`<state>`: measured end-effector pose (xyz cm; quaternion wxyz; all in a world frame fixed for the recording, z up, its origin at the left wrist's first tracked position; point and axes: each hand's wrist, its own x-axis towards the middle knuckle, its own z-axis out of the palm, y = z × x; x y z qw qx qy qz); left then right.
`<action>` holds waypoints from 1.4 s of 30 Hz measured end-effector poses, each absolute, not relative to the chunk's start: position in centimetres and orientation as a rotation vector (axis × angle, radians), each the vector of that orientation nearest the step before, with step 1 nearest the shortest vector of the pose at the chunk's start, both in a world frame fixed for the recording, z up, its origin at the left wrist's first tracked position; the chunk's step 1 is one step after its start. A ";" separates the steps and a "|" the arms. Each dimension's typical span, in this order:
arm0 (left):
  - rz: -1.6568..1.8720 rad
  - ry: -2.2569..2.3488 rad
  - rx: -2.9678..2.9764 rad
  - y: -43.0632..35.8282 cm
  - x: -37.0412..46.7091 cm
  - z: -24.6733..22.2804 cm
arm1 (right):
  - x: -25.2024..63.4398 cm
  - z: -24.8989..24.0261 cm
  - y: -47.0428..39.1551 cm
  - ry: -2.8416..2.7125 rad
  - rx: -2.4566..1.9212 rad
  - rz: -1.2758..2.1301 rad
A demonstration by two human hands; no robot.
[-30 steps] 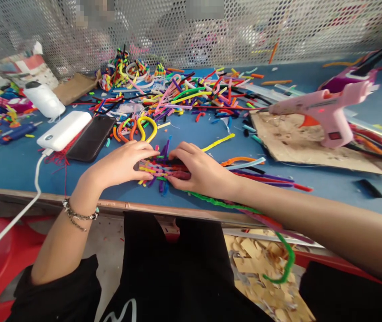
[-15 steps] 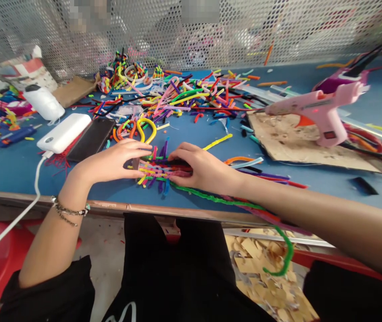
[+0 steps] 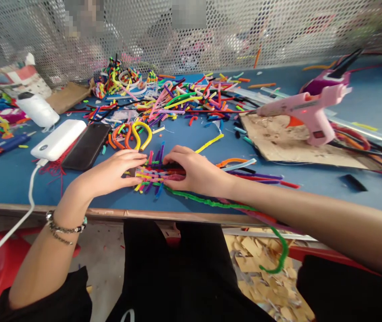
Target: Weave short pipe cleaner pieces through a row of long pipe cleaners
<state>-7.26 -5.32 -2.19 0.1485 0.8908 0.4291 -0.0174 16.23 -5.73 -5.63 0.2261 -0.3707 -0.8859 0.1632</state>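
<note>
On tabletop [image 3: 177, 130], fuzzy, spiky weave [image 3: 154, 174] — between left hand [image 3: 115, 173] and right hand [image 3: 197, 173]

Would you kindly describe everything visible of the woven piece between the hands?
The woven piece is a flat lattice of fuzzy strips, like pipe cleaners: pink and yellow lengths crossed by purple, blue and green ones whose ends jut out on both sides. It lies on the blue table near the front edge. The left hand and right hand curve around opposite ends, partly hiding them; their grip is unclear.
</note>
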 end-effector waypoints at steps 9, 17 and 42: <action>-0.015 1.317 2.501 -5.7 -7.3 -2.0 | 15.9 -4.7 -5.2 -2.558 -1.097 0.398; 0.175 1.687 2.351 -6.6 -7.0 -2.1 | 16.0 -3.7 -6.1 -2.608 -1.286 0.363; 0.596 1.613 2.211 -4.9 -6.8 -0.6 | 20.9 0.1 -4.3 -2.315 -1.244 0.782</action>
